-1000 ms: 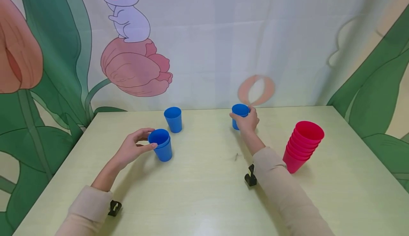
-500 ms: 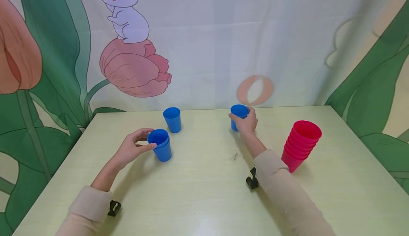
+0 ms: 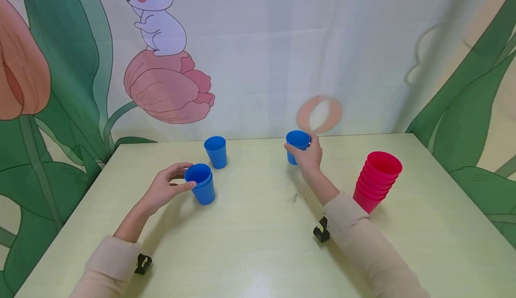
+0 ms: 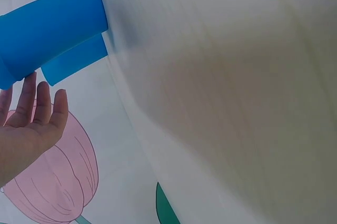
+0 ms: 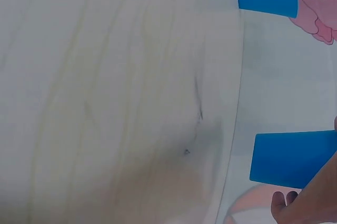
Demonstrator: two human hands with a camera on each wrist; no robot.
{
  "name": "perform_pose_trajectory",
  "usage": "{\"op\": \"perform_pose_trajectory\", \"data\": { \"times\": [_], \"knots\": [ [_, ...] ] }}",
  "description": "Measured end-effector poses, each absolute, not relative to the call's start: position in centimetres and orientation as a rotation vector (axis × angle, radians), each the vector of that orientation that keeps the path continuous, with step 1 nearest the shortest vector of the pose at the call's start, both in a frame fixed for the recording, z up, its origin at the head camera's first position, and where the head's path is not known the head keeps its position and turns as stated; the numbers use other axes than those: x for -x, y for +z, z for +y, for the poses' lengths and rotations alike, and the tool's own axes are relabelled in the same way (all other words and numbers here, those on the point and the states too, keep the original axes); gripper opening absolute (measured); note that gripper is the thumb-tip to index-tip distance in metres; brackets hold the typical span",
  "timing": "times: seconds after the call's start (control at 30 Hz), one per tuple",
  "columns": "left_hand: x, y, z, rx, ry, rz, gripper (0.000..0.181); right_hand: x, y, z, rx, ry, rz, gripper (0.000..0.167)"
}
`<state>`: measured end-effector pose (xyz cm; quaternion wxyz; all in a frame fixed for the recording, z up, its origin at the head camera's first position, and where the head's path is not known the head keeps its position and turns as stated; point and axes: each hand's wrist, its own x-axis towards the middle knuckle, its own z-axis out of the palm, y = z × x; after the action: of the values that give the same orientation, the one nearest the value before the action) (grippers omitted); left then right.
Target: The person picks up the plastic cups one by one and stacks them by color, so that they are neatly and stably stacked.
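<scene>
My left hand (image 3: 167,187) holds a stack of two nested blue cups (image 3: 204,193) near the rim, thumb on the near side and fingers behind. The stack stands upright on the table, mouth up. Just behind it is a single blue cup (image 3: 218,155), also upright and untouched. Farther right, close to the back edge, my right hand (image 3: 309,158) grips another blue cup (image 3: 297,138) around its side. In the right wrist view this gripped cup (image 5: 287,158) appears slightly raised off the table, its lower end in plain sight. My palm hides part of it in the head view.
A leaning-looking stack of several nested red cups (image 3: 375,183) stands to the right, beside my right sleeve (image 3: 354,217). Behind the pale table (image 3: 242,239) hangs a curtain (image 3: 258,65) printed with flowers and a white animal. Black clips (image 3: 321,230) show at both cuffs.
My right hand has brought its blue cup slightly leftward and up off the table. The left hand keeps its place on the nested cups. The whole head view has shifted a little.
</scene>
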<state>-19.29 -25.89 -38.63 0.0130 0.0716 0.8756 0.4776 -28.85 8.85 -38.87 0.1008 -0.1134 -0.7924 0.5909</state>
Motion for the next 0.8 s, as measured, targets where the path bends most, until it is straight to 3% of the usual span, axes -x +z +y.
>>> {"op": "perform_pose_trajectory", "data": {
  "times": [0.8],
  "knots": [
    [19.2,-38.5,-25.8,-0.229,1.494,2.726,0.065,25.5,-36.5,8.2,0.113,1.805,-2.338,0.072]
  ]
}}
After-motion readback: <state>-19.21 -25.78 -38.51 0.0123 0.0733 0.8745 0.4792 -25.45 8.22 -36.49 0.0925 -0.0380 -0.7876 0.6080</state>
